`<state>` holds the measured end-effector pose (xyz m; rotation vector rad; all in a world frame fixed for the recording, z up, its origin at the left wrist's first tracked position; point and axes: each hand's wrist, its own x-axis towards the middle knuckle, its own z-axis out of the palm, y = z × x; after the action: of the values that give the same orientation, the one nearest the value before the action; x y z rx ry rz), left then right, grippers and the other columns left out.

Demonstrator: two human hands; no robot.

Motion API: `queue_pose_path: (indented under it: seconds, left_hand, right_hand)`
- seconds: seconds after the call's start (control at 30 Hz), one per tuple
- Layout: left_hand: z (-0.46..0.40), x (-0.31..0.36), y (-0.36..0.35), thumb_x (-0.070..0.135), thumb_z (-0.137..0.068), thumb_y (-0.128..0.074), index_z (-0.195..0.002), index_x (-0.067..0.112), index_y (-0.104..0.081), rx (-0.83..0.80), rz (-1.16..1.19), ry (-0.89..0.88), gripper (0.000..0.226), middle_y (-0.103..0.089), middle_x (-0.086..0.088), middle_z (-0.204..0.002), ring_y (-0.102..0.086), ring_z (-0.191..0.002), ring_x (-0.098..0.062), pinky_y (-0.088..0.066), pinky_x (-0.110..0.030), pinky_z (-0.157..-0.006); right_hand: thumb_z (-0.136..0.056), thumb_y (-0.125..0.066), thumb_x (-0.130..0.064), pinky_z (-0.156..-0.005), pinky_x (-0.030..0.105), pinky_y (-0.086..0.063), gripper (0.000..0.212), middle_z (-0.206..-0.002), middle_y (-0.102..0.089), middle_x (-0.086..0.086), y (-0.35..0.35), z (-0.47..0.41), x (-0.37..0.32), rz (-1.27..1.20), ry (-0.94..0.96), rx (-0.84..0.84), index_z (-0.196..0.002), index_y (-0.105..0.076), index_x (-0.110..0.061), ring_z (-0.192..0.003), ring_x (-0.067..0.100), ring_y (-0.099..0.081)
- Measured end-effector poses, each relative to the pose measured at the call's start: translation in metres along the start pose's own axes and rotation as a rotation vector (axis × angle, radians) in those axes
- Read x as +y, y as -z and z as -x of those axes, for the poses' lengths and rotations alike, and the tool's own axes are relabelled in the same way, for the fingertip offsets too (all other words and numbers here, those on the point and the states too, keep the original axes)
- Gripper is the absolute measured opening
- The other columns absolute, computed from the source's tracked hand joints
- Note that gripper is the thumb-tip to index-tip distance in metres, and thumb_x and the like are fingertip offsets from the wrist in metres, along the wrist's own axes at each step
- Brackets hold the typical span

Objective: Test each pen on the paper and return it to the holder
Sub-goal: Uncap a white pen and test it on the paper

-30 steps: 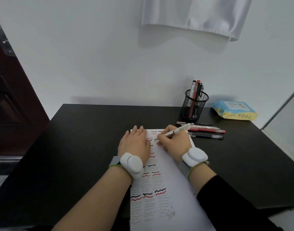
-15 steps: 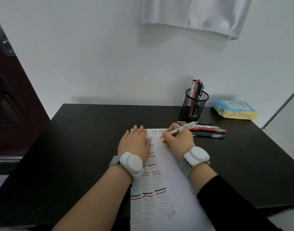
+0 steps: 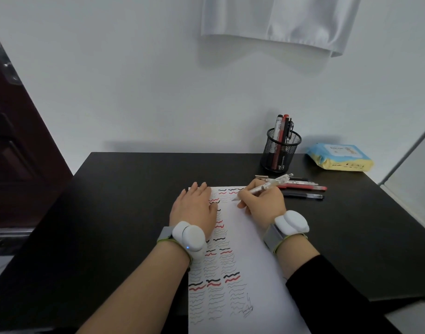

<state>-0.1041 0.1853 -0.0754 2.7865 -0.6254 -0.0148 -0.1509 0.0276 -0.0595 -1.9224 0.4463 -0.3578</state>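
Observation:
A white sheet of paper [image 3: 245,239] covered in black and red wavy lines lies on the black desk [image 3: 124,213]. My left hand [image 3: 194,208] rests flat on the sheet's upper left part, fingers together. My right hand [image 3: 262,201] grips a clear pen [image 3: 266,186] with its tip on the paper near the top rows. A black mesh holder [image 3: 280,153] with several pens stands at the back right. Several loose pens [image 3: 300,189] lie on the desk between the holder and my right hand.
A blue and yellow pack of wipes [image 3: 341,157] lies at the back right corner. A white cloth [image 3: 274,22] hangs on the wall above. A dark door [image 3: 16,145] stands to the left. The desk's right edge runs close to a pale panel [image 3: 413,177].
My right hand with the clear pen shifted along the top rows of the paper, first right, then slightly back left and down. The left hand stayed put.

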Motion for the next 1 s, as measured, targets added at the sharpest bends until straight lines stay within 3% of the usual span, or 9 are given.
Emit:
queue_pose_path:
  seconds: [0.2,0.63,1.0]
  left_hand:
    - [0.001,0.001,0.001,0.041,-0.101,-0.029,-0.151,0.02,-0.023,0.002,-0.007,0.0,0.054,-0.018,0.005,-0.159,-0.01,-0.148,-0.014,-0.007,-0.033,-0.12]
    - [0.001,0.002,0.003,0.042,-0.101,-0.03,-0.151,0.021,-0.023,0.001,-0.006,0.005,0.055,-0.018,0.006,-0.159,-0.01,-0.147,-0.013,-0.007,-0.032,-0.119]
    - [0.003,0.001,0.003,0.042,-0.101,-0.03,-0.151,0.021,-0.023,0.013,-0.004,0.003,0.055,-0.018,0.007,-0.159,-0.01,-0.147,-0.013,-0.007,-0.032,-0.12]
  right_hand:
    - [-0.081,-0.062,-0.011,-0.059,0.03,-0.05,0.008,-0.058,-0.07,0.003,0.0,-0.001,0.002,0.03,-0.003,-0.028,-0.073,-0.062,-0.009,-0.045,0.009,-0.053]
    - [-0.08,-0.06,-0.008,-0.058,0.026,-0.05,0.008,-0.053,-0.067,0.001,0.001,-0.003,0.002,0.061,-0.006,0.03,-0.073,-0.062,-0.006,-0.04,0.003,-0.052]
    - [-0.078,-0.06,-0.01,-0.059,0.026,-0.047,0.015,-0.055,-0.068,0.005,0.012,-0.005,0.005,-0.002,-0.049,0.13,-0.064,-0.06,-0.014,-0.04,0.006,-0.048]
